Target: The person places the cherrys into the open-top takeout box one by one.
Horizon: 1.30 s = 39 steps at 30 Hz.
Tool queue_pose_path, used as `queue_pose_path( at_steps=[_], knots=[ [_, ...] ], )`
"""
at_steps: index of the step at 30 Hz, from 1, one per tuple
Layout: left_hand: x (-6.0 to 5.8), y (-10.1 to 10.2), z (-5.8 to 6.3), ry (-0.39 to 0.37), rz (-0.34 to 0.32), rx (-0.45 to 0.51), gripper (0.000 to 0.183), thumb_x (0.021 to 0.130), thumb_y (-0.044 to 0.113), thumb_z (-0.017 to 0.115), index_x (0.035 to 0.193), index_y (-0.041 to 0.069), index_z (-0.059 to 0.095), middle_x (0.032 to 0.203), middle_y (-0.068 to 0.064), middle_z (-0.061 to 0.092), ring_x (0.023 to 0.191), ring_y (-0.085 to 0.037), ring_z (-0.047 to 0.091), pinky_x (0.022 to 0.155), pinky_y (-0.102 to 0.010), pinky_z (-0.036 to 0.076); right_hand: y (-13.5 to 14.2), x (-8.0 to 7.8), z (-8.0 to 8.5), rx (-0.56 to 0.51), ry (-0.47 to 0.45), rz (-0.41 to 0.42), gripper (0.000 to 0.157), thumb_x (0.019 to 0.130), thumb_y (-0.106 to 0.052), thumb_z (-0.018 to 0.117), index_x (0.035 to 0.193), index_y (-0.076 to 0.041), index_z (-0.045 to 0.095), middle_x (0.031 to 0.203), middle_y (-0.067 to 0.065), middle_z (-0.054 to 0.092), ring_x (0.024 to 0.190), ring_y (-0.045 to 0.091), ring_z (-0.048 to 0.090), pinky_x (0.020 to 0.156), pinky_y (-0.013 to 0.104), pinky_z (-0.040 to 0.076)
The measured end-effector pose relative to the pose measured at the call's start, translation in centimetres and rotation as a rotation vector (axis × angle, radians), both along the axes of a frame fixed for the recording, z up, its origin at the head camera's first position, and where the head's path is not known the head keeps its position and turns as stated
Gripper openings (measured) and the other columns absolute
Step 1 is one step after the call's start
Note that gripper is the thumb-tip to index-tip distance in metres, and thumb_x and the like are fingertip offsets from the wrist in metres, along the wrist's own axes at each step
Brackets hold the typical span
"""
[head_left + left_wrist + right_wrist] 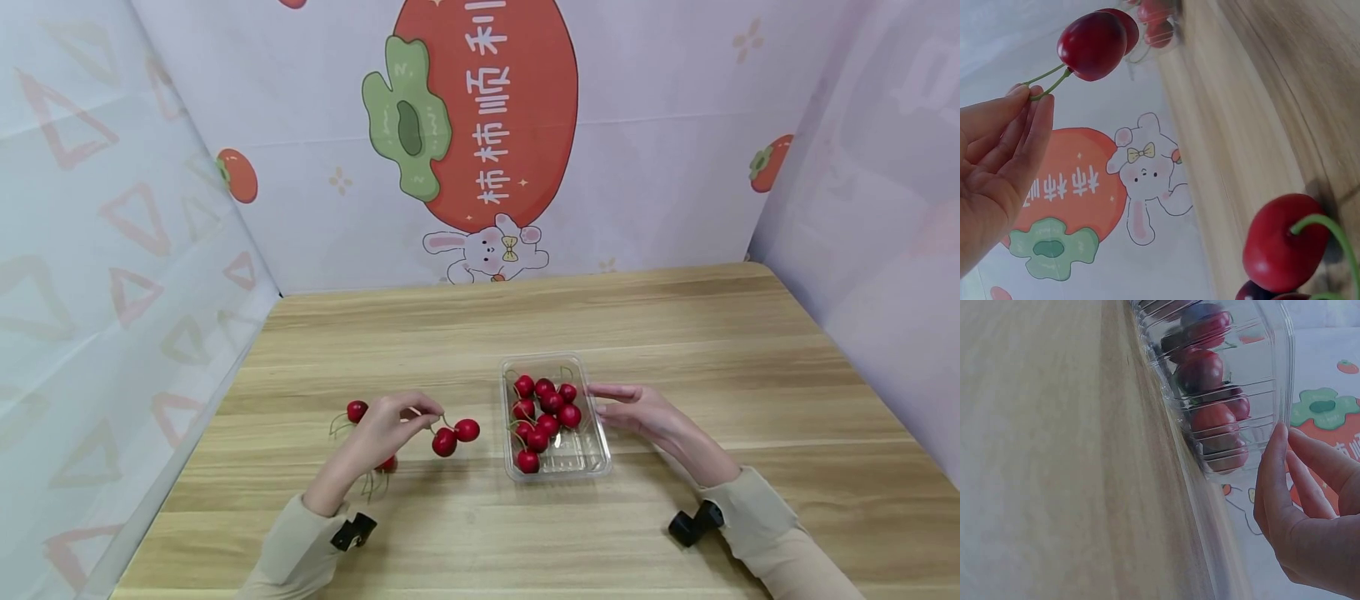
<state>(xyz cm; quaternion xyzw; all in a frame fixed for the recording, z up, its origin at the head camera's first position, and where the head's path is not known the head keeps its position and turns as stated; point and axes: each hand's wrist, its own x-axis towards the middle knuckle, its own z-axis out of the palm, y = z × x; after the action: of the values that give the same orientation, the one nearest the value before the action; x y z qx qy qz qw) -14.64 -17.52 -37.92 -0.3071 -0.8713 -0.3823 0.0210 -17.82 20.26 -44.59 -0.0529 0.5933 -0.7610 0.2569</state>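
Between thumb and fingertips, my left hand (pixel 386 429) pinches the green stems of two dark red cherries (pixel 1092 47). The pair hangs to the left of a clear plastic container (pixel 555 477). Several cherries (pixel 547 425) with stems lie inside that container, mostly toward its left and far sides. My right hand (pixel 652 417) is at the container's right side, its fingers fairly straight and the fingertips right at the rim, as the right wrist view also shows.
Loose cherries lie on the wooden table (pixel 660 325) by my left hand: one cherry (pixel 357 411) beyond it, others (pixel 387 464) partly hidden under it. A printed cloth (pixel 660 167) with a persimmon and a rabbit stands behind the table, with fabric walls on both sides.
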Motion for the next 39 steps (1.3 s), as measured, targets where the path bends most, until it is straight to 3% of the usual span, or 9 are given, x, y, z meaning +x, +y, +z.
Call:
queue_pose_path(
  at_steps=[6, 18, 26, 39],
  knots=[
    [0.1, 0.7, 0.5, 0.025, 0.000, 0.036, 0.011, 0.078, -0.001, 0.063, 0.088, 0.003, 0.066, 0.085, -0.004, 0.066, 0.072, -0.012, 0.061, 0.066, -0.024, 0.051, 0.0, 0.0, 0.0, -0.016, -0.005, -0.004, 0.033, 0.080, 0.007, 0.057, 0.110, -0.006, 0.060, 0.106, -0.003, 0.062, 0.091, 0.013, 0.061, 0.083, 0.027, 0.047],
    [0.2, 2.3, 1.7, 0.085, 0.032, 0.033, 0.010, 0.078, 0.003, 0.065, 0.087, 0.005, 0.067, 0.084, -0.002, 0.066, 0.072, -0.008, 0.061, 0.068, -0.021, 0.051, -0.1, 0.1, 0.1, -0.026, -0.009, -0.007, 0.032, 0.080, 0.008, 0.057, 0.107, -0.008, 0.062, 0.105, -0.003, 0.063, 0.090, 0.014, 0.062, 0.083, 0.027, 0.047],
    [0.0, 3.3, 2.4, 0.051, 0.000, 0.062, 0.011, 0.079, 0.002, 0.064, 0.089, 0.004, 0.067, 0.085, -0.003, 0.066, 0.073, -0.009, 0.060, 0.069, -0.021, 0.051, 0.0, 0.2, 0.2, -0.019, -0.016, -0.007, 0.034, 0.079, 0.007, 0.057, 0.111, -0.004, 0.059, 0.109, 0.000, 0.062, 0.090, 0.014, 0.062, 0.083, 0.027, 0.047],
    [-0.6, 5.8, 2.8, 0.048, -0.072, 0.111, 0.011, 0.081, 0.003, 0.062, 0.090, 0.004, 0.067, 0.085, -0.004, 0.065, 0.073, -0.009, 0.060, 0.066, -0.020, 0.050, -0.1, 0.1, 0.1, -0.020, -0.014, 0.000, 0.032, 0.080, 0.007, 0.057, 0.103, -0.013, 0.064, 0.106, -0.002, 0.063, 0.090, 0.014, 0.062, 0.082, 0.026, 0.047]
  ],
)
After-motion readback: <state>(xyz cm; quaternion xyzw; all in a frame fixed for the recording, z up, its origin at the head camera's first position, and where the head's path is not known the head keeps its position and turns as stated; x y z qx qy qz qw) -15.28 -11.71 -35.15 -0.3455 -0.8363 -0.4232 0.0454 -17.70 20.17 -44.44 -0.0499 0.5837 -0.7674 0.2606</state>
